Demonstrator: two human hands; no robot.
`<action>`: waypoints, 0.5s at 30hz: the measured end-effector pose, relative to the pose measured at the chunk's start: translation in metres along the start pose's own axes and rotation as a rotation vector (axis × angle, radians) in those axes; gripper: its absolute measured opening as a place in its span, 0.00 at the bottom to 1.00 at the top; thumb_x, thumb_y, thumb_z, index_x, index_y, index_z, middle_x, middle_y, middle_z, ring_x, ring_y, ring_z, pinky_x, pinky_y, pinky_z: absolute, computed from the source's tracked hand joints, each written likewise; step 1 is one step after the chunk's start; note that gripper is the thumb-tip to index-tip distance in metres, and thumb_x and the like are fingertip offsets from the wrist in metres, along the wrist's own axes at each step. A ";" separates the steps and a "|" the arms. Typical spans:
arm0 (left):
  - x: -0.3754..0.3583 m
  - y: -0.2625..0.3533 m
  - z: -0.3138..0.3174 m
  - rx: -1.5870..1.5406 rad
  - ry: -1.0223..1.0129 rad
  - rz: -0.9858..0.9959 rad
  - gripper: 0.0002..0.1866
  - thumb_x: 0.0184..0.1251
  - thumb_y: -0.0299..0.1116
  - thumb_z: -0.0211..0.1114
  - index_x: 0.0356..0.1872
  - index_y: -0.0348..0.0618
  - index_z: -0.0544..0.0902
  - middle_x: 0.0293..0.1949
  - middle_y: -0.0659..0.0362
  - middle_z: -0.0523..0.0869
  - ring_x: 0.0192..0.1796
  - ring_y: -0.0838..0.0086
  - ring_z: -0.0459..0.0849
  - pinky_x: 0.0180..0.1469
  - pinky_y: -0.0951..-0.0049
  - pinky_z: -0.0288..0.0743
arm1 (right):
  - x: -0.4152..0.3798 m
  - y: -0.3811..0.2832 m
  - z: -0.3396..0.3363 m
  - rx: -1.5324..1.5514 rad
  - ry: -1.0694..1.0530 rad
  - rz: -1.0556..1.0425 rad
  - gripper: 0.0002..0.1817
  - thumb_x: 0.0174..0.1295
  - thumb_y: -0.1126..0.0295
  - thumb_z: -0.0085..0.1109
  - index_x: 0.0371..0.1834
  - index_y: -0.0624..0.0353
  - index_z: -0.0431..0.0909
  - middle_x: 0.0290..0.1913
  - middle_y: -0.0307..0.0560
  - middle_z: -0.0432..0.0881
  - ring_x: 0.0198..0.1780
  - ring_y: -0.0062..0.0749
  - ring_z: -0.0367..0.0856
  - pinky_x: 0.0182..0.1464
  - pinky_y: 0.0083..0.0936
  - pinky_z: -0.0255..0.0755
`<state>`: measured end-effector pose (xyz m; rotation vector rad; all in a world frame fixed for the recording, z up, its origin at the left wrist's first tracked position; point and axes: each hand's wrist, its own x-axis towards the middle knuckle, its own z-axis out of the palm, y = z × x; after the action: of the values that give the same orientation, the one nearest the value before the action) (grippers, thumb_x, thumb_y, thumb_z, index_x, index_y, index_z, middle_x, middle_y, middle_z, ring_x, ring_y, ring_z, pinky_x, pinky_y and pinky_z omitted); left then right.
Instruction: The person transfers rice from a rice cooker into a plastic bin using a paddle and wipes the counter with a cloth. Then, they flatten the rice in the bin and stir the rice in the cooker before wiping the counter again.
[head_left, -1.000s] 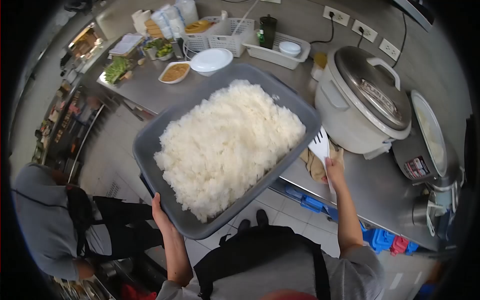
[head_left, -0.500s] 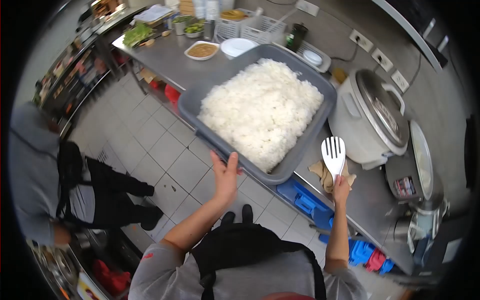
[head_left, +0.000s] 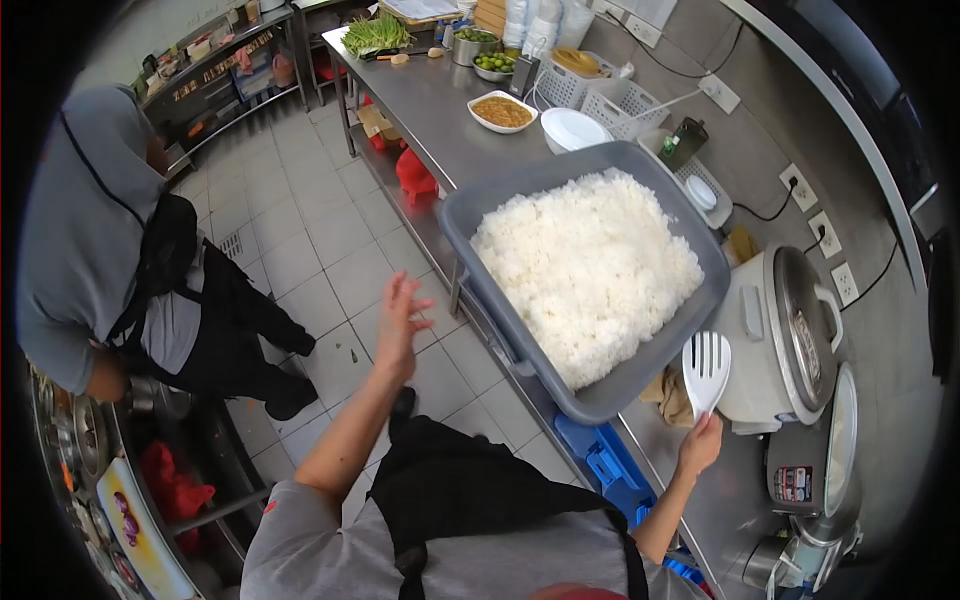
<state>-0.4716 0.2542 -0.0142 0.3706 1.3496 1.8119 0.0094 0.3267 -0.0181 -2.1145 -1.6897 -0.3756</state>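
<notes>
A grey plastic tub [head_left: 487, 305] heaped with cooked white rice [head_left: 590, 270] rests on the steel counter, its near edge jutting over the front. My right hand [head_left: 700, 444] grips a white slotted rice paddle [head_left: 707, 368] by the handle, upright beside the tub's right corner. To the tub's left, my left hand [head_left: 400, 325] hovers above the floor with fingers spread, touching nothing. Just behind the paddle lies a tan cloth [head_left: 672, 398], partly covered.
A large rice cooker [head_left: 775, 335] with a closed lid stands right of the tub. Farther along the counter [head_left: 430, 110] are a dish of brown food [head_left: 502, 111], a lidded white bowl [head_left: 575, 130] and white baskets [head_left: 620, 108]. A person in grey [head_left: 110, 210] stands at left.
My left hand has come off the tub's near edge and moved left, its fingers now spread. The view has turned left. The paddle stays in my right hand.
</notes>
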 end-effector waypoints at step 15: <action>0.339 0.027 0.087 0.092 -0.422 -0.251 0.44 0.57 0.32 0.61 0.67 0.44 0.39 0.52 0.46 0.72 0.43 0.67 0.78 0.41 0.68 0.75 | -0.074 -0.100 -0.051 1.026 0.123 0.836 0.21 0.64 0.48 0.44 0.30 0.56 0.69 0.14 0.32 0.61 0.12 0.16 0.58 0.13 0.15 0.51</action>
<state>-0.6348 0.5640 -0.0359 0.5702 1.1264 1.3746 -0.1028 0.2574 0.0085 -1.6803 -0.5432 0.5035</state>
